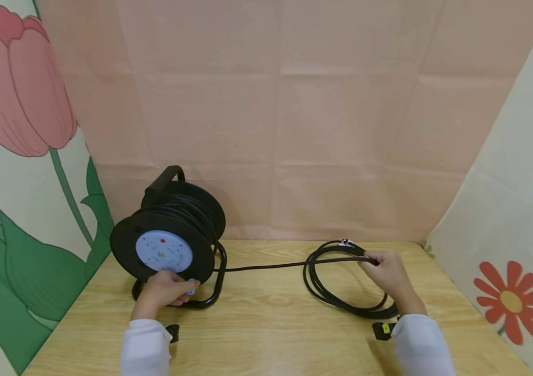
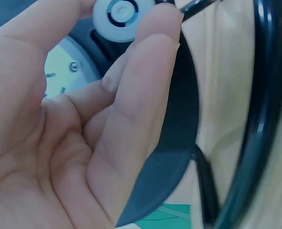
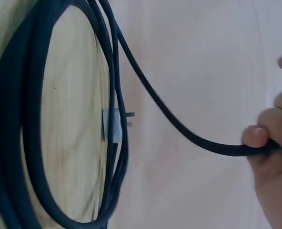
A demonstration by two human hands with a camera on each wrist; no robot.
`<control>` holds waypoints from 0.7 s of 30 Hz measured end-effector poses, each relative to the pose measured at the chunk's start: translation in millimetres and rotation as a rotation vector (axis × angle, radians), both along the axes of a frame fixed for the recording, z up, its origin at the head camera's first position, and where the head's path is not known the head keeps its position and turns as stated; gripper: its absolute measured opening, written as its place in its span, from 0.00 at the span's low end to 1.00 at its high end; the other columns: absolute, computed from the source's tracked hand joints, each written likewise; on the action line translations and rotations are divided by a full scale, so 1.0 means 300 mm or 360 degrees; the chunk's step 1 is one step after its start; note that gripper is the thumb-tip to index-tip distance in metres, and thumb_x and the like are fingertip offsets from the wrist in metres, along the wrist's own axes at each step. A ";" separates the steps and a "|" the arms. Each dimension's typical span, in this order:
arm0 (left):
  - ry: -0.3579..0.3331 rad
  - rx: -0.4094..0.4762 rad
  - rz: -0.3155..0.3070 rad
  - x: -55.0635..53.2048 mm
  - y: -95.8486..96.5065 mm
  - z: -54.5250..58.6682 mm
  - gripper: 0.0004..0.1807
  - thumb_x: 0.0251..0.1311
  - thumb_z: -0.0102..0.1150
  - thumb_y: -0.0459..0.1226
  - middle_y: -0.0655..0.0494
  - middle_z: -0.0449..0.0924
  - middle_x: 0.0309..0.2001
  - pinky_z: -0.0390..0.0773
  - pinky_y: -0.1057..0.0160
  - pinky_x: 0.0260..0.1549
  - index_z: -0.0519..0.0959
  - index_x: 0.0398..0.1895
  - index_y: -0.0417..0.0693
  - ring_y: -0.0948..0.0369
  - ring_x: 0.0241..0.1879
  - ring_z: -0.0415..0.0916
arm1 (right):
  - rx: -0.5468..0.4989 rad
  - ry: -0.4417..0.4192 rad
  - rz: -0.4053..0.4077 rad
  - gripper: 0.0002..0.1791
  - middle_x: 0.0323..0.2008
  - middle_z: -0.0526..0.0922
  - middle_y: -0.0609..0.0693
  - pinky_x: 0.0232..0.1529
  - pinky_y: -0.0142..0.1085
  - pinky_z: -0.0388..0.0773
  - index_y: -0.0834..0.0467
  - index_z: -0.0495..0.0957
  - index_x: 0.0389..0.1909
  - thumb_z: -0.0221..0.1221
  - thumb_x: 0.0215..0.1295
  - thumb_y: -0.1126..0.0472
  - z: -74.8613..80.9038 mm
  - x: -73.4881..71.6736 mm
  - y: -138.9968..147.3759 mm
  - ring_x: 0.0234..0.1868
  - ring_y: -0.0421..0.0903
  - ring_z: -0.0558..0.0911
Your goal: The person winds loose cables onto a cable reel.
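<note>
A black cable reel [image 1: 130,248] with a light-blue socket face [image 1: 179,253] stands at the left of the table, black cable wound on its drum. My left hand [image 1: 165,290] pinches the pale round knob [image 2: 123,20] low on the reel's front between thumb and fingers. From the reel a straight length of cable [image 1: 266,267] runs right to my right hand [image 1: 390,274], which grips it above the table. Beneath that hand lies a loose coil of cable [image 1: 324,296]. A plug [image 3: 111,126] shows at the coil's far side, its pins sticking out.
The reel's tubular stand [image 1: 221,277] rests on the wooden table [image 1: 266,334], and its handle [image 1: 165,180] points up. A pink cloth [image 1: 275,130] hangs behind. Flower-printed panels [image 1: 520,209] border both sides. Small black wrist-worn pieces [image 1: 381,331] show by the cuffs.
</note>
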State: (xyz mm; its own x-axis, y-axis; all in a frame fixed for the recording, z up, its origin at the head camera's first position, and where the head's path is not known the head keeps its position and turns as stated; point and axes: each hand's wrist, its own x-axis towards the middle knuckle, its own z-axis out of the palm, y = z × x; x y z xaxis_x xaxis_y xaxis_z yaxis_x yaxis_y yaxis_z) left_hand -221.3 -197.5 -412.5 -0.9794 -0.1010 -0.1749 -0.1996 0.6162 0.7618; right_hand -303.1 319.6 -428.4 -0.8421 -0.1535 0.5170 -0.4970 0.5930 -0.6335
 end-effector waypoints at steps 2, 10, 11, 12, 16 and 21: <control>0.0001 0.0034 0.0000 -0.002 -0.007 -0.012 0.21 0.58 0.70 0.50 0.54 0.84 0.26 0.85 0.57 0.33 0.85 0.30 0.38 0.56 0.29 0.83 | 0.0047 -0.0142 0.0026 0.23 0.12 0.54 0.39 0.14 0.30 0.53 0.55 0.61 0.13 0.61 0.62 0.70 0.008 0.012 0.003 0.13 0.32 0.52; -0.0011 0.0198 -0.0007 -0.004 -0.042 -0.054 0.19 0.59 0.69 0.47 0.51 0.84 0.26 0.85 0.57 0.32 0.84 0.30 0.35 0.57 0.28 0.83 | 0.0216 -0.0423 0.0181 0.17 0.23 0.62 0.50 0.25 0.38 0.61 0.56 0.66 0.29 0.50 0.79 0.53 0.051 0.065 0.011 0.22 0.42 0.62; -0.0014 0.0213 -0.0006 -0.005 -0.044 -0.057 0.19 0.59 0.69 0.46 0.51 0.84 0.26 0.85 0.57 0.32 0.85 0.30 0.35 0.57 0.28 0.83 | 0.0209 -0.0443 0.0182 0.17 0.23 0.62 0.51 0.25 0.38 0.62 0.56 0.67 0.30 0.49 0.79 0.51 0.054 0.069 0.010 0.23 0.43 0.63; -0.0015 0.0223 -0.0006 -0.005 -0.046 -0.058 0.20 0.59 0.69 0.46 0.51 0.85 0.26 0.85 0.57 0.32 0.85 0.31 0.34 0.58 0.28 0.83 | 0.0198 -0.0453 0.0173 0.17 0.23 0.63 0.51 0.25 0.39 0.63 0.56 0.68 0.31 0.49 0.80 0.50 0.056 0.072 0.010 0.23 0.44 0.63; -0.0009 0.0263 0.0030 -0.004 -0.053 -0.064 0.20 0.58 0.70 0.45 0.50 0.85 0.26 0.85 0.58 0.30 0.85 0.31 0.33 0.58 0.27 0.83 | 0.0147 -0.0386 0.0095 0.18 0.21 0.65 0.52 0.23 0.38 0.65 0.54 0.74 0.33 0.51 0.77 0.45 0.057 0.074 0.002 0.20 0.46 0.64; 0.0014 0.0300 0.0062 -0.003 -0.066 -0.078 0.18 0.57 0.71 0.45 0.50 0.84 0.25 0.84 0.59 0.28 0.85 0.28 0.35 0.58 0.26 0.83 | 0.0135 -0.0218 -0.0032 0.15 0.28 0.80 0.47 0.27 0.36 0.72 0.49 0.84 0.40 0.56 0.74 0.44 0.040 0.062 -0.005 0.26 0.45 0.74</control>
State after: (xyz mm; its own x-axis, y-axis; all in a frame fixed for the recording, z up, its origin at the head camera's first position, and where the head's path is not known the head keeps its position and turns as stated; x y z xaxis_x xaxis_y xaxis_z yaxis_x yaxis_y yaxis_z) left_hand -222.1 -217.3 -435.9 -0.9770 -0.1054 -0.1855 -0.2133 0.4542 0.8650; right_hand -284.6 318.0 -416.4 -0.9073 -0.1741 0.3828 -0.3967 0.6564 -0.6417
